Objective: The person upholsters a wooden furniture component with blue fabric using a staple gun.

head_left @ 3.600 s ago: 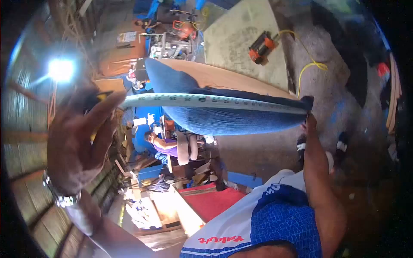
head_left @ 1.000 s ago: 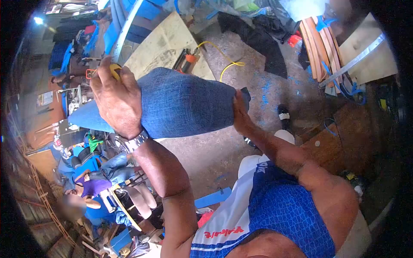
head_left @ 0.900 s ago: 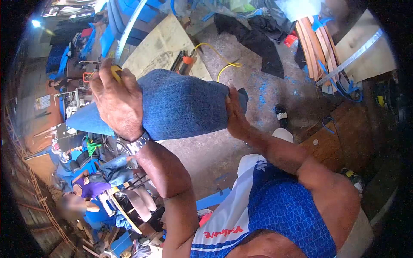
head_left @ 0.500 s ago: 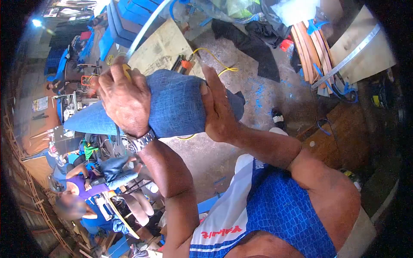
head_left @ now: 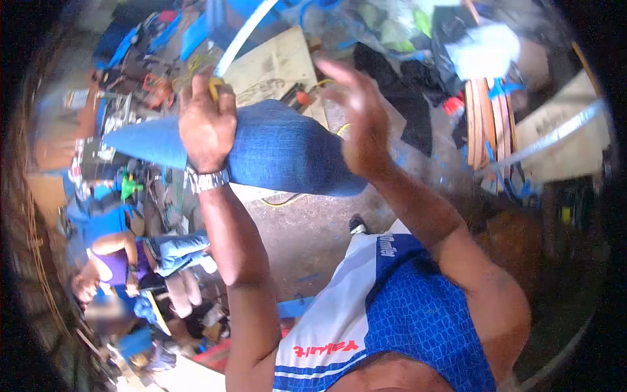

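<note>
A long piece of blue denim-like fabric [head_left: 281, 147], rounded and bulging in the middle, lies across the view in front of me and tapers to the left. My left hand [head_left: 208, 127], wearing a metal-band watch [head_left: 208, 179], is closed over its left part, fingers at the far edge. Between those fingers shows a small yellow object [head_left: 215, 87], mostly hidden, and a long pale strip [head_left: 245, 36] rises from beside it. My right hand [head_left: 364, 124], blurred, is raised at the fabric's right end with its fingers apart, holding nothing.
Beyond the fabric lies a pale board [head_left: 274, 62] with an orange-and-black tool [head_left: 300, 98]. Wooden strips [head_left: 480, 124] and a plywood sheet [head_left: 555, 130] stand at the right. At the left a person in a purple top [head_left: 112, 266] sits among clutter. Dark cloth [head_left: 411, 111] lies on the floor.
My right hand has let go of the fabric's right part and lifted away, fingers spreading. My left hand stays on the fabric. The whole view has shifted.
</note>
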Motion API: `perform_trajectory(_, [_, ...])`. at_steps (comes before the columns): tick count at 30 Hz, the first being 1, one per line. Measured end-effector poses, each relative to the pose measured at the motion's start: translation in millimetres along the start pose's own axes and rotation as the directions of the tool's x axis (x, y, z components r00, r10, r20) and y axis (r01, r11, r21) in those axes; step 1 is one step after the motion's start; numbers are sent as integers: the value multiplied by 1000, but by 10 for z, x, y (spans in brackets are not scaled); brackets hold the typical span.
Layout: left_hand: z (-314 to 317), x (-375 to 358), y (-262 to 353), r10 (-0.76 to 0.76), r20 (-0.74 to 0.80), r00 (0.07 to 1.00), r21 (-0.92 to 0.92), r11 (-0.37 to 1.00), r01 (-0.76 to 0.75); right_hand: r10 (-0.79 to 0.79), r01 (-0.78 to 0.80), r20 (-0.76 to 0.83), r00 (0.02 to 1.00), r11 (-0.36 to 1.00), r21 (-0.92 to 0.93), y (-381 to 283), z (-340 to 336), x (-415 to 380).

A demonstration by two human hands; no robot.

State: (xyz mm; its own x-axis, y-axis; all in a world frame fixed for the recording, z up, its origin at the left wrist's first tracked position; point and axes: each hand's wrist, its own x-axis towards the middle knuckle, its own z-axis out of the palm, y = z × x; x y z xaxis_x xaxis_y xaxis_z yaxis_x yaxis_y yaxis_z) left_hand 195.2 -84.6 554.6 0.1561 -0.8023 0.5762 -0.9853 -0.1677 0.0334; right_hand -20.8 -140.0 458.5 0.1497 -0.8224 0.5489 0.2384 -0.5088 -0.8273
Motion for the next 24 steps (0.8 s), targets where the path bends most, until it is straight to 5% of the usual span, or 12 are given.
perform_trajectory(1, [32, 11, -18, -2, -20, 1000, -56, 998, 0, -277, 278, 29, 960, 959, -51, 276, -194, -186])
perform_trajectory(4, [35, 40, -108, -18, -33, 999, -37, 999, 16, -498, 505, 339, 798, 860, 73, 562, -375, -797])
perform_trajectory(8, [11, 161, -45, -80, 5, 997, -59, 995, 80, -452, 574, 624, 638, 819, 5, 770, -264, -1086])
perform_trajectory(12, [14, 199, 36, -122, 50, 991, 22, 992, 121, -512, 605, 544, 665, 796, 9, 765, 36, -702])
perform_trajectory(13, [-33, 144, 76, -144, 60, 988, -1, 990, 144, -575, 617, 393, 718, 787, 24, 691, 133, -653])
perform_trajectory(18, [-39, 131, 44, -114, 19, 993, -34, 993, 115, -504, 558, 460, 731, 830, 23, 236, 81, -92])
perform_trajectory(20, [-18, 143, -63, -41, 26, 999, -118, 992, 44, -479, 551, 539, 692, 834, 34, 67, 20, 216])
perform_trajectory(22, [-62, 25, -97, -103, 6, 995, -300, 949, 101, -439, 332, 442, 782, 894, 301, 114, -12, 421])
perform_trajectory(24, [-72, 74, -117, -310, -4, 951, -497, 826, 268, -619, 547, 364, 696, 785, 289, 162, -269, 530])
